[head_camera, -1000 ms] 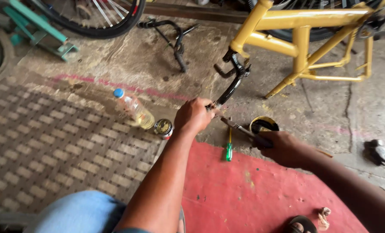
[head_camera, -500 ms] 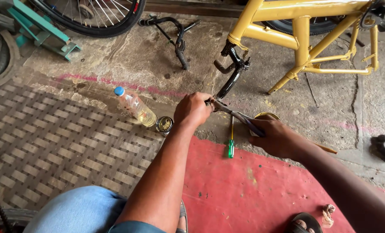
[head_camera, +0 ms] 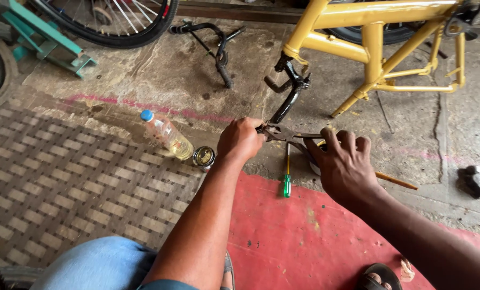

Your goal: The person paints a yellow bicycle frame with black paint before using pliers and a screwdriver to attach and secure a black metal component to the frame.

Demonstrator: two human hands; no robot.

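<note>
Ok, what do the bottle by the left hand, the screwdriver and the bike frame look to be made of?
Bottle: clear plastic by the look, see-through with yellowish liquid inside and a blue cap. Screwdriver: thin grey metal shaft, translucent green handle, probably plastic. Bike frame: tubes in glossy yellow paint, most likely metal underneath, though the paint hides it.

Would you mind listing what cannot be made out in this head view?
- Tool: its grips are hidden inside the left hand and under the right hand, so its kind is unclear.
- Round object on the floor: mostly covered by the right hand.
- Yellow frame: cut off by the top edge.
- Wheel: cut off by the top edge.
</note>
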